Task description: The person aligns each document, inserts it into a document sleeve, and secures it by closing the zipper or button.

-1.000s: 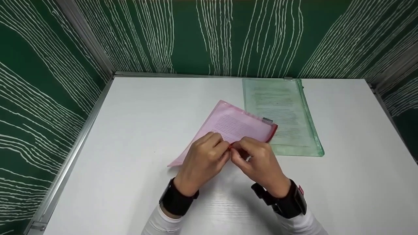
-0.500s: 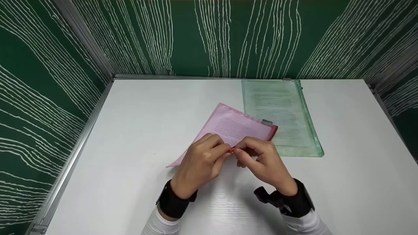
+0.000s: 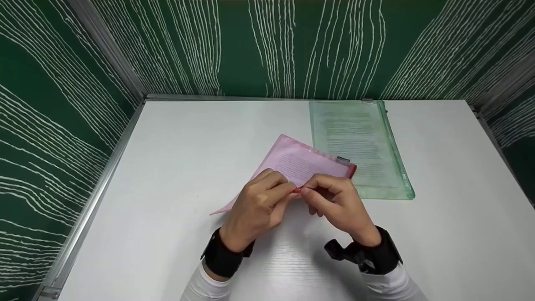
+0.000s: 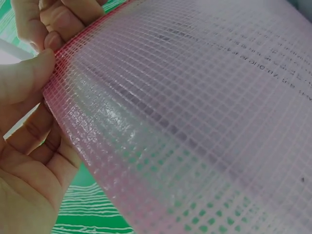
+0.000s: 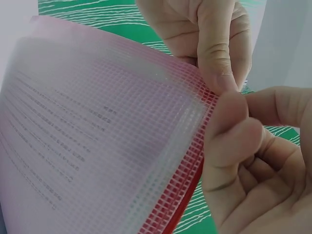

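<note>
A pink translucent mesh zip pouch (image 3: 292, 165) with a printed sheet inside is held up at a slant over the white table. My left hand (image 3: 259, 202) pinches its near corner between thumb and fingers, where the red zip edge (image 5: 183, 183) begins. Right beside it, the thumb and index finger of my right hand (image 3: 340, 205) pinch the same red edge at that corner. In the right wrist view the fingertips of both hands meet there and cover what lies between them. The left wrist view shows the left thumb (image 4: 36, 70) pressed on the mesh.
A green mesh zip pouch (image 3: 355, 133) with a printed sheet lies flat at the back right of the white table (image 3: 167, 167). The pink pouch's far right corner overlaps it in the head view. Green panels with white wavy lines (image 3: 259, 50) stand around the table.
The right hand has shifted slightly right, and its grip on the red edge has been adjusted. The pink pouch's far edge has come slightly nearer to me. The green pouch stays in place.
</note>
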{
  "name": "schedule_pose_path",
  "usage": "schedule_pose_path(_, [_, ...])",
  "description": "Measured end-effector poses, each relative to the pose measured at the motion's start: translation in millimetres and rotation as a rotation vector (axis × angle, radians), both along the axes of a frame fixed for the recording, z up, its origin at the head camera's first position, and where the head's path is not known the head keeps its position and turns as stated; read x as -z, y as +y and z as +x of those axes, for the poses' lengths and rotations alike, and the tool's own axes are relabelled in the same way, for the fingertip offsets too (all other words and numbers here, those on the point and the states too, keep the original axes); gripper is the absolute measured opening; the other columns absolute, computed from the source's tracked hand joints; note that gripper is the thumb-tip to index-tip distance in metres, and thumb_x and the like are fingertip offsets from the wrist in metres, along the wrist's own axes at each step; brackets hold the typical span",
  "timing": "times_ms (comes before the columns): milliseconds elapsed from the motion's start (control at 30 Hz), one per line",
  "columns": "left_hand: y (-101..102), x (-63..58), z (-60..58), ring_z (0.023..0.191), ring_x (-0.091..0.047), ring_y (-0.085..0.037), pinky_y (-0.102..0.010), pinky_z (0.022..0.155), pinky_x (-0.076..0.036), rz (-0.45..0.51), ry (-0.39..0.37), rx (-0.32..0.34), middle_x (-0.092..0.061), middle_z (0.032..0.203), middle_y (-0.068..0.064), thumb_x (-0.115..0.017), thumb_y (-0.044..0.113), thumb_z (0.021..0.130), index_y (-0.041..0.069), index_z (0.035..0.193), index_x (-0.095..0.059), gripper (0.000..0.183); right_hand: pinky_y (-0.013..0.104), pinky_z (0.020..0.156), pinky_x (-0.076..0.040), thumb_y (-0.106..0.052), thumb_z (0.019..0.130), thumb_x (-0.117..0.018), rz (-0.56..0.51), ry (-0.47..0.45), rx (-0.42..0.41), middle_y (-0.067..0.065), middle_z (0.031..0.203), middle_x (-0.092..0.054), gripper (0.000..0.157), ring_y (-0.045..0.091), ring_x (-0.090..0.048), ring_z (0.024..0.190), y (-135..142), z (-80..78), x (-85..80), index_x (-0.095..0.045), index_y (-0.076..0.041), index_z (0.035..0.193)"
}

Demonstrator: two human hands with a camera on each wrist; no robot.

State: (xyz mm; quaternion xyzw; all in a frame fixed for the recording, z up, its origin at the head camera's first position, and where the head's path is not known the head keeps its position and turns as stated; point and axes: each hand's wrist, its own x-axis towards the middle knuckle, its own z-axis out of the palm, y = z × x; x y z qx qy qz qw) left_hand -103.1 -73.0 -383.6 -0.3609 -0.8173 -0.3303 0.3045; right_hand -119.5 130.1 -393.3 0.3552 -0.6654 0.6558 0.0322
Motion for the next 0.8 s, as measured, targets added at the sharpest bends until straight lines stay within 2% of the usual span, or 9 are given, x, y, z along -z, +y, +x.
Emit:
schedule_pose_path(300, [-2.1, -1.8, -0.2, 0.074, -0.055, -0.015, -0.024, 0.066, -0.045, 0.025, 0.028, 0.01, -0.061, 0.08, -0.002, -0.072, 0.012, 0.097, 0.005, 0.088, -0.075, 0.012, 0.025, 0.043, -0.042, 0.014, 0.095, -0.059, 0.0, -0.037, 0.015, 0.009, 0.061, -0.057, 0.019, 0.014, -0.051, 0.048, 0.2, -0.6, 0.6, -0.067, -0.001, 0.085])
schedule_pose_path(633, [-3.9, 1.2, -1.7, 0.077, -0.055, -0.015, -0.025, 0.069, -0.046, 0.028, -0.021, 0.032, -0.062, 0.085, -0.003, -0.068, 0.012, 0.1, 0.005, 0.093, -0.075, 0.012, 0.025, 0.044, -0.041, 0.013, 0.095, -0.059, 0.006, -0.024, 0.035, 0.007, 0.063, -0.057, 0.018, 0.014, -0.051, 0.05, 1.5, -0.7, 1.1, -0.065, 0.002, 0.084])
schedule_pose_path(800, [-4.1, 0.4, -1.9, 0.079, -0.056, -0.015, -0.025, 0.069, -0.046, 0.03, 0.012, 0.048, -0.062, 0.087, -0.003, -0.072, 0.008, 0.096, 0.005, 0.095, -0.075, 0.005, 0.025, 0.045, -0.042, 0.012, 0.096, -0.059, 0.009, -0.023, 0.04, 0.007, 0.063, -0.057, 0.019, 0.013, -0.051, 0.05, 1.9, -0.5, 1.8, -0.066, -0.001, 0.084])
